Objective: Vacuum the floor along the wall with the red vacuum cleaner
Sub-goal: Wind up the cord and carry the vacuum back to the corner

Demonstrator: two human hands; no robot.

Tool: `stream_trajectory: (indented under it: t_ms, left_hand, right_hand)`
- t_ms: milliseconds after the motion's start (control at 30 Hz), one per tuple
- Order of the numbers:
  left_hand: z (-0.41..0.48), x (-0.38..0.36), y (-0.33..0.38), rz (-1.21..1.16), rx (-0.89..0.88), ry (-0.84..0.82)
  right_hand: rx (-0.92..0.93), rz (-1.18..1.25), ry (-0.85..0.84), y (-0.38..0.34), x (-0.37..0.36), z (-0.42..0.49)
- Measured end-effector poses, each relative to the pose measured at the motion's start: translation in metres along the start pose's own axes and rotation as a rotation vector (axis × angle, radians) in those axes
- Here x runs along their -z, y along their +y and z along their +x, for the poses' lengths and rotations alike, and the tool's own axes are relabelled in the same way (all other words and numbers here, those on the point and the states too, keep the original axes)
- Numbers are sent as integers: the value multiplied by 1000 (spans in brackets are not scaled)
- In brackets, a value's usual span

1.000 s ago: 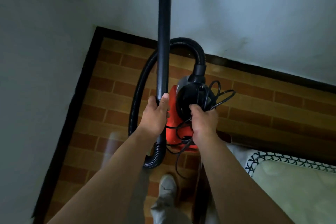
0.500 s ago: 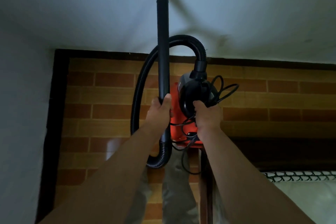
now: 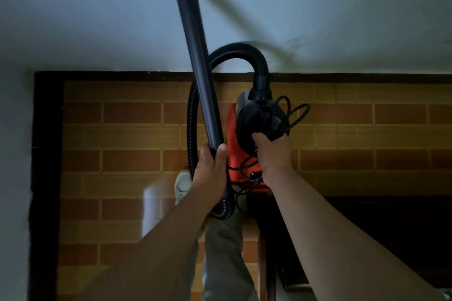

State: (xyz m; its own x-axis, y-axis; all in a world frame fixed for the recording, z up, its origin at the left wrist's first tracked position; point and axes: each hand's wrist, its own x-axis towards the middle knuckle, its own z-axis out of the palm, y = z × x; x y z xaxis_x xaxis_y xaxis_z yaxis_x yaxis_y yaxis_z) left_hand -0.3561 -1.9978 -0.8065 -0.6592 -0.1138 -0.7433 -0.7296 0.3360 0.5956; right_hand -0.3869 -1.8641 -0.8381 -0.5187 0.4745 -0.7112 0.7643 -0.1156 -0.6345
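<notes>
I carry the red vacuum cleaner [image 3: 236,154] in the air, above the brick-patterned floor [image 3: 122,134]. My right hand [image 3: 274,154] grips its black top handle together with loops of the black power cord [image 3: 292,111]. My left hand [image 3: 211,173] grips the lower end of the long black wand [image 3: 193,39], which points up and away, tilted left, with its tip before the pale wall [image 3: 318,7]. The ribbed black hose [image 3: 234,52] arches from the cleaner's front round to the wand's base.
A dark skirting strip [image 3: 342,78] runs along the foot of the wall, and another [image 3: 45,154] along the left wall. My trouser leg [image 3: 225,252] and pale shoe [image 3: 182,184] are below the cleaner. Dark furniture [image 3: 367,239] fills the lower right.
The view has turned square to the far wall. The wand's tip has swung left and risen higher against the wall. Both hands keep their grips, and my leg has stepped forward.
</notes>
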Motion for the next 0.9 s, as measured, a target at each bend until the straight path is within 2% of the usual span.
stream_trajectory:
  t_ms: [133, 367, 733, 900]
  left_hand:
    - [21, -13, -20, 69, -52, -82]
    - [76, -30, -50, 14, -87, -59]
    - [110, -12, -100, 28, -110, 138]
    - [131, -7, -117, 20, -112, 164]
  right_hand:
    - [29, -32, -25, 19, -6, 27]
    - [-6, -30, -39, 54, -31, 58]
    - [-85, 72, -108, 84, -94, 65]
    - [-66, 104, -107, 93, -115, 72]
